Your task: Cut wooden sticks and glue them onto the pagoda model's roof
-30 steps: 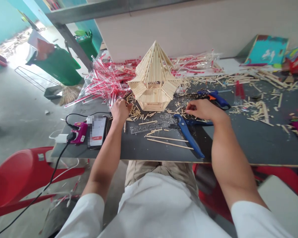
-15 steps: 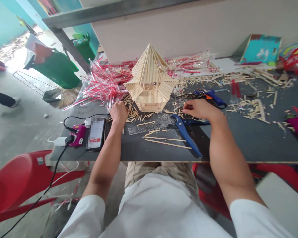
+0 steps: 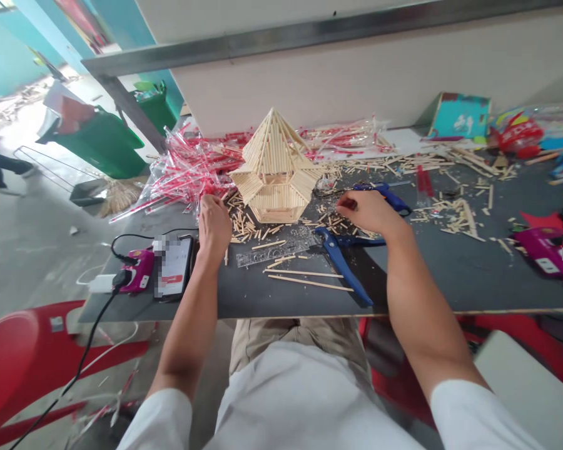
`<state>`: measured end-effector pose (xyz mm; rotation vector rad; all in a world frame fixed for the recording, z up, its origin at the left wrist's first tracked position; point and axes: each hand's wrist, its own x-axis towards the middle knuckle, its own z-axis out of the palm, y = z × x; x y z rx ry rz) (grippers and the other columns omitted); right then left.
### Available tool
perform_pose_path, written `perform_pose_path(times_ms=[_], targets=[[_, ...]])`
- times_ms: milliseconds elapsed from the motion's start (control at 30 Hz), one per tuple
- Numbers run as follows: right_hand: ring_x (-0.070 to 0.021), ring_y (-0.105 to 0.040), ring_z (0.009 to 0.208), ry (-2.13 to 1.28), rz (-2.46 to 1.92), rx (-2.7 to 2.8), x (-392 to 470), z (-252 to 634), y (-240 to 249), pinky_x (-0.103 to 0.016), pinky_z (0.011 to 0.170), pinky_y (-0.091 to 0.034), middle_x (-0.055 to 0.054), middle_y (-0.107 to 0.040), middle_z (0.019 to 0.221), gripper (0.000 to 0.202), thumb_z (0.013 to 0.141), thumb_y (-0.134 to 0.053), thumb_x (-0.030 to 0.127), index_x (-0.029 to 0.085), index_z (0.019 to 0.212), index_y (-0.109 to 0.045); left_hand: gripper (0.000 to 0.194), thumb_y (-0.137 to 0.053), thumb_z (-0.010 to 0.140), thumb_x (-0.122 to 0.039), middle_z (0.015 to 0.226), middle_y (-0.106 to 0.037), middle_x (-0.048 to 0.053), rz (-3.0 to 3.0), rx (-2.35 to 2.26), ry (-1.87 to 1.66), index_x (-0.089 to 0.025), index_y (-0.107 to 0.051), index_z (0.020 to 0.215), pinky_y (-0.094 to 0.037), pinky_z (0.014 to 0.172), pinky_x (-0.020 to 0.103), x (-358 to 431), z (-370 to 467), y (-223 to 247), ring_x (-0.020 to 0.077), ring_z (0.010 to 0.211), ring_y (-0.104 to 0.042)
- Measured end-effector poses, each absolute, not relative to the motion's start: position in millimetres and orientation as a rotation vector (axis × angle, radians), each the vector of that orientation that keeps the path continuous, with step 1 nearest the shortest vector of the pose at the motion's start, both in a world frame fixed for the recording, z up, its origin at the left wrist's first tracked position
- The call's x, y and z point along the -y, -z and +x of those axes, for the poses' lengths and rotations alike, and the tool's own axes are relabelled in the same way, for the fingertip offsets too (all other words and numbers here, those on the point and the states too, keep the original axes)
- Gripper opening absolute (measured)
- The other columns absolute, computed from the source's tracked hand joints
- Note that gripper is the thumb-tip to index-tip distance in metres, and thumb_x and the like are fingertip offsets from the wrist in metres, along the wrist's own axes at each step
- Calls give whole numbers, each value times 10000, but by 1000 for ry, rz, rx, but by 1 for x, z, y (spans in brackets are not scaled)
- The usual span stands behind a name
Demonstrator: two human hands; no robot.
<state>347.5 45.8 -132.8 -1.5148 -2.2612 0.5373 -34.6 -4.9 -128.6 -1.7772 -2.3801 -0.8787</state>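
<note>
A pale wooden stick model with a pointed roof stands upright on the dark table. Left of it, my left hand is at the near edge of the red and clear plastic wrappers; its fingertips are too small and blurred to read. To the model's right, my right hand hovers over scraps with thumb and fingers curled together, whatever is between them hidden. Blue cutters lie below that hand, beside a clear ruler and two long thin sticks.
A phone and a purple power strip with cables lie at the table's left. Blue glue gun and wood scraps are on the right. Green bins and a person's leg show at left.
The view has shifted, so the table appears lower and more of its right end shows. My left hand has turned slightly at the wrappers. My right hand keeps nearly the same pose.
</note>
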Motion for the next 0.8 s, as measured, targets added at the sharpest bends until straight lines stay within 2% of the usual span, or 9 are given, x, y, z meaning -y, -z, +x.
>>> perform_pose_path(times_ms=[133, 267, 467, 567, 667, 800], targets=[[-201, -689, 789, -512, -1408, 2068, -45, 334, 111, -341, 779, -528, -60, -767, 907, 178, 910, -643, 353, 211, 974, -728, 142, -468, 1030, -277, 1015, -704, 106, -1853, 2173, 1091, -180, -566, 1063, -530, 868, 341, 13, -29, 123, 217, 941, -680], [-193, -681, 777, -497, -1233, 2003, -50, 317, 71, -358, 768, -555, -59, -758, 921, 194, 917, -669, 393, 219, 978, -729, 116, -595, 974, -312, 897, -740, 35, -1819, 1999, 1381, -210, -592, 919, -548, 780, 297, 24, -7, 116, 150, 766, -682], [-191, -682, 833, -694, -988, 1995, -60, 292, 19, -353, 746, -552, -24, -753, 938, 242, 915, -714, 446, 229, 1019, -736, 122, -705, 892, -258, 850, -764, 12, -2077, 1584, 1766, -208, -626, 813, -553, 668, 248, 24, 47, 111, 104, 686, -683], [-200, -697, 822, -780, -1010, 2074, -65, 278, 17, -348, 711, -540, -12, -758, 899, 182, 874, -778, 379, 241, 988, -741, 157, -720, 885, -242, 820, -754, 5, -2096, 1585, 1972, -212, -601, 787, -543, 630, 234, 12, 69, 111, 97, 679, -681], [-222, -714, 795, -848, -1080, 2074, -71, 267, 24, -369, 705, -548, -9, -754, 828, 203, 806, -848, 302, 243, 954, -723, 169, -720, 894, -247, 783, -736, -2, -2089, 1652, 1974, -220, -599, 779, -530, 634, 255, 1, 81, 111, 99, 655, -656], [-234, -723, 764, -1051, -1015, 1972, -77, 260, 35, -382, 684, -561, 9, -743, 772, 330, 784, -878, 394, 260, 1000, -668, 182, -724, 912, -263, 802, -741, -8, -2042, 1652, 1925, -226, -603, 781, -524, 684, 281, -5, 90, 112, 112, 698, -655]])
